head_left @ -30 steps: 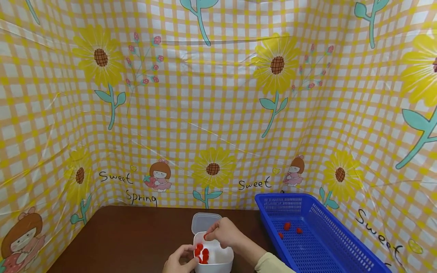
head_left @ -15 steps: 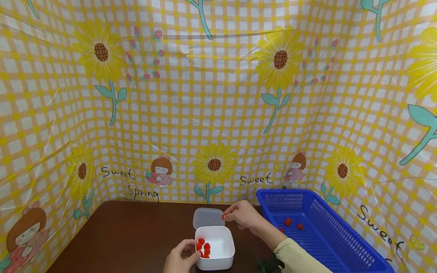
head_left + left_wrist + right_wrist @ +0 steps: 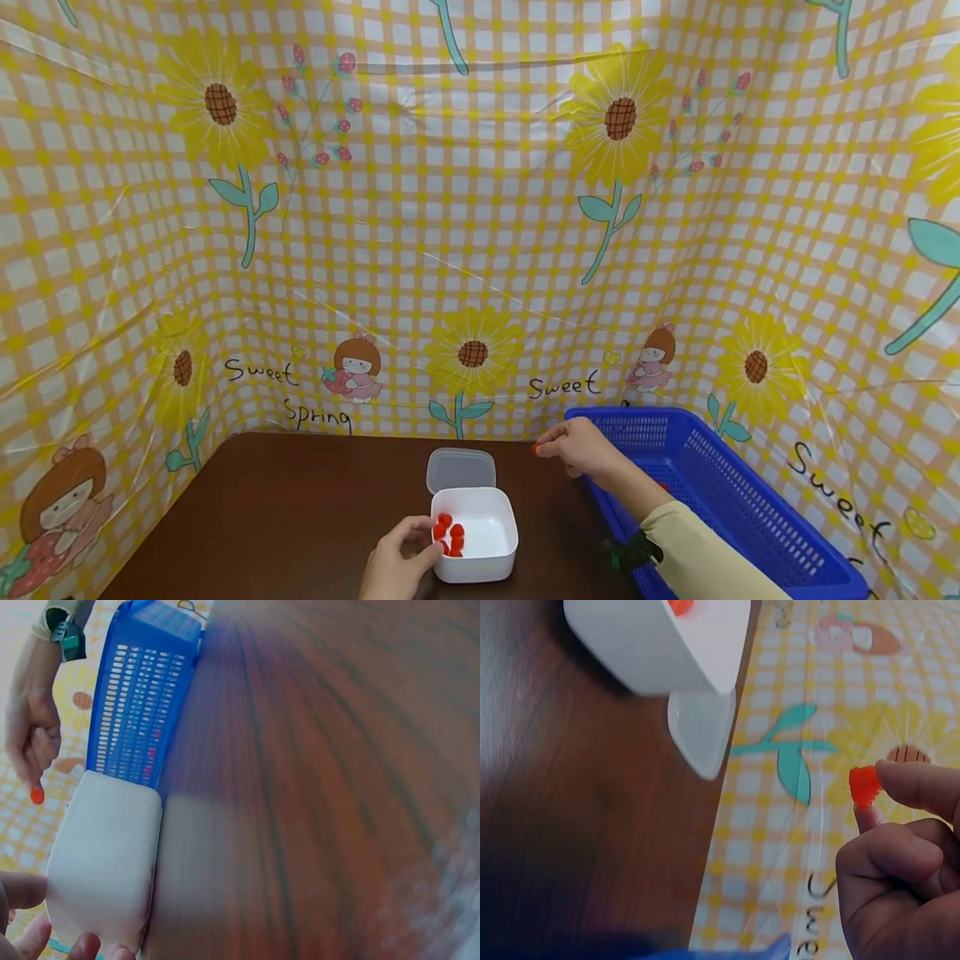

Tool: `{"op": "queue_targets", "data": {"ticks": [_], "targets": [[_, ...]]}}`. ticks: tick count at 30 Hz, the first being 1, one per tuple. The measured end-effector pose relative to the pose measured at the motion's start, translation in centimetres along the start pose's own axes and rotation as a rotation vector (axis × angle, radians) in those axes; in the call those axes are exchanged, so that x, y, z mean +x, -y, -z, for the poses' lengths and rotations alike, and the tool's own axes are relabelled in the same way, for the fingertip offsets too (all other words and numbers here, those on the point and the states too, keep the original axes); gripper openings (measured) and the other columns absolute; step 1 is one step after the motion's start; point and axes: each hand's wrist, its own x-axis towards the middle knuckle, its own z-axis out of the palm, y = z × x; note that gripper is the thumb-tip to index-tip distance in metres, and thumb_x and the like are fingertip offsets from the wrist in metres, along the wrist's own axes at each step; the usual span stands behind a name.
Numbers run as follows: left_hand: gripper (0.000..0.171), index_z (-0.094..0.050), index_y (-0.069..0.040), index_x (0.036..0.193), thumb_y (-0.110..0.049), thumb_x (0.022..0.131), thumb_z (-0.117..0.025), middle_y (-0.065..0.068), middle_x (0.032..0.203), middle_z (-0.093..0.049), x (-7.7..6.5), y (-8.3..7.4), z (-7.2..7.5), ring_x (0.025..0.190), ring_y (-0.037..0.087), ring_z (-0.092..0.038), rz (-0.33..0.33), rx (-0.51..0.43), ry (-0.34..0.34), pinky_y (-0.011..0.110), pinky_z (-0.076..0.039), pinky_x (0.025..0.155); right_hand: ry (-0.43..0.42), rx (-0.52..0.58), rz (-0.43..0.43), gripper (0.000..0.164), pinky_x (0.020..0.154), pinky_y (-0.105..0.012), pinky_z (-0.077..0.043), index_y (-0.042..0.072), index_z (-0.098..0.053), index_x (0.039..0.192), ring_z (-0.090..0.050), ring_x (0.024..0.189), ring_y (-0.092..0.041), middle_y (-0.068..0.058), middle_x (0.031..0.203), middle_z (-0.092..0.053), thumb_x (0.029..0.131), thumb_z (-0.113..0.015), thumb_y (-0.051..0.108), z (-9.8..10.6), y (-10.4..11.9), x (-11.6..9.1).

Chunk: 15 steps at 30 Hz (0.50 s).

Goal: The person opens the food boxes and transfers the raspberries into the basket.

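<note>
In the head view my right hand is raised between the white plastic box and the blue basket. Its thumb and forefinger pinch a small, bumpy red raspberry, clear in the right wrist view. My left hand grips the left side of the box, fingers and thumb at its wall and near corner. Several red raspberries lie inside, bunched along the left side. From the left wrist camera the box shows only its outside, with fingertips of the left hand against it.
Behind the box lies a translucent lid on the dark brown table. The perforated blue basket stands at the right, a red raspberry showing past the right arm. A checked sunflower cloth walls the back and sides.
My right hand has lifted out of the box with the raspberry and moved right and back, toward the basket. The left hand stays at the box. The view has tilted slightly down.
</note>
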Motion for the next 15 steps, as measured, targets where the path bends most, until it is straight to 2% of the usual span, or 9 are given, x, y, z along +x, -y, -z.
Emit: {"op": "queue_targets", "data": {"ticks": [4, 8, 11, 15], "targets": [[0.031, -0.069, -0.011, 0.113, -0.019, 0.085, -0.078, 0.003, 0.093, -0.070, -0.1, 0.1, 0.0, 0.079, 0.015, -0.061, -0.018, -0.009, -0.001, 0.033, -0.048, 0.068, -0.014, -0.006, -0.012, 0.023, 0.044, -0.024, -0.022, -0.007, -0.070, 0.108, -0.016, 0.046, -0.007, 0.006, 0.068, -0.049, 0.090, -0.070, 0.007, 1.4, -0.7, 0.1], [0.032, -0.069, -0.010, 0.114, -0.019, 0.085, -0.078, 0.003, 0.093, -0.070, -0.2, 0.0, 0.1, 0.078, 0.015, -0.061, -0.011, -0.009, 0.007, 0.034, -0.047, 0.068, -0.002, -0.012, -0.023, 0.024, 0.044, -0.023, -0.024, -0.007, -0.070, 0.110, -0.018, 0.044, -0.007, 0.008, 0.059, -0.042, 0.091, -0.069, 0.008, 2.9, -1.3, 0.1], [0.031, -0.069, -0.011, 0.114, -0.019, 0.085, -0.078, 0.002, 0.093, -0.069, -0.3, -0.1, 0.2, 0.078, 0.015, -0.060, -0.006, -0.007, 0.010, 0.033, -0.046, 0.068, 0.009, -0.019, -0.032, 0.025, 0.044, -0.023, -0.024, -0.007, -0.070, 0.112, -0.019, 0.043, -0.006, 0.009, 0.050, -0.029, 0.093, -0.068, 0.009, 4.0, -1.7, 0.3], [0.031, -0.069, -0.011, 0.114, -0.018, 0.085, -0.077, 0.002, 0.093, -0.068, -0.3, -0.1, 0.3, 0.080, 0.015, -0.059, -0.020, -0.008, 0.009, 0.032, -0.045, 0.068, 0.020, -0.047, -0.032, 0.029, 0.045, -0.023, -0.025, -0.009, -0.068, 0.116, -0.020, 0.043, -0.005, 0.010, 0.049, -0.029, 0.094, -0.066, 0.010, 5.5, -2.2, 0.5]]}}
